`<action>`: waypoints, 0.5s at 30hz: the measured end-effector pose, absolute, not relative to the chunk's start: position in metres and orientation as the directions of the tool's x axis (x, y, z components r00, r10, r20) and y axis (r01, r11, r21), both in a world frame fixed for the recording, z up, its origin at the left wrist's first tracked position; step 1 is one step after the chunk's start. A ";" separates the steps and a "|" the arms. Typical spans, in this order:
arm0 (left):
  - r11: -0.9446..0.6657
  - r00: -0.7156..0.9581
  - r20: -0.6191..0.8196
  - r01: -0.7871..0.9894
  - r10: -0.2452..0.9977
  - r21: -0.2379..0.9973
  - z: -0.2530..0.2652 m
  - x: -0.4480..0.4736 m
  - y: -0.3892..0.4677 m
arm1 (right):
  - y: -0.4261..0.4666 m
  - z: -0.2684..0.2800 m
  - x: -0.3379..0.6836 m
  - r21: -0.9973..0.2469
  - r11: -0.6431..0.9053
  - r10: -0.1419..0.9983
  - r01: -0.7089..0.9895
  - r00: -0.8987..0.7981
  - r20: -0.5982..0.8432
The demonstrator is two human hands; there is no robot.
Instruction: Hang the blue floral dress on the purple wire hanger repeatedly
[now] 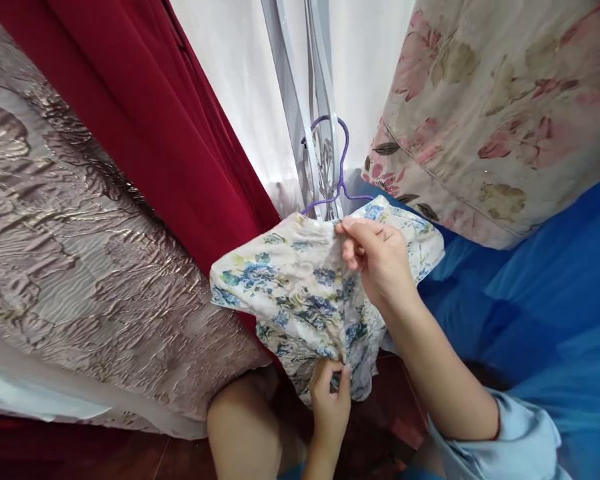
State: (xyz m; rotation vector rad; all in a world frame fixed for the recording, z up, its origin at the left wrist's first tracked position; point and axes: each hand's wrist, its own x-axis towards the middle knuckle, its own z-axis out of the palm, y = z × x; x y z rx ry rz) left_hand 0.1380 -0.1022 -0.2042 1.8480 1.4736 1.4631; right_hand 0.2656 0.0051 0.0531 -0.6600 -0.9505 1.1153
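Observation:
A white blouse [290,287] with blue and green flowers hangs in front of me on a purple hanger [341,160]. The hanger's hook is up among white straps. My right hand [380,257] pinches the blouse at the front of its neckline, thumb and forefinger together. Lower down, the thumb and fingers of my left hand [331,390] close on the cloth along the front seam, near the hem. Between the two hands the front runs in a fairly straight line. Whether a fastener lies under my fingertips is too small to tell.
Textured pink fabric [95,267] and a red cloth [130,120] hang on the left. Floral cream fabric [500,120] and a blue cloth [520,300] are on the right. White straps [293,73] hang behind. My bare knee [245,420] is below, above a dark red floor [380,427].

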 end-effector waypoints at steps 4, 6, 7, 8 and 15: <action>-0.526 -0.096 0.634 0.473 0.767 0.707 -0.141 0.130 -0.087 | -0.004 0.043 0.268 -0.858 0.356 0.934 -0.371 0.108 0.341; -0.631 -0.137 0.755 0.465 0.642 0.621 -0.088 0.128 -0.070 | -0.008 0.041 0.271 -0.862 0.385 0.923 -0.330 0.107 0.371; -0.674 -0.117 0.795 0.465 0.595 0.574 -0.059 0.127 -0.060 | -0.009 0.040 0.273 -0.866 0.396 0.918 -0.307 0.103 0.383; -0.708 -0.073 0.828 0.480 0.556 0.518 -0.031 0.128 -0.050 | -0.010 0.041 0.275 -0.869 0.405 0.914 -0.283 0.099 0.394; -0.697 0.390 0.730 0.698 0.561 0.163 0.090 0.134 -0.001 | -0.008 0.048 0.283 -0.851 0.507 0.862 -0.135 0.085 0.500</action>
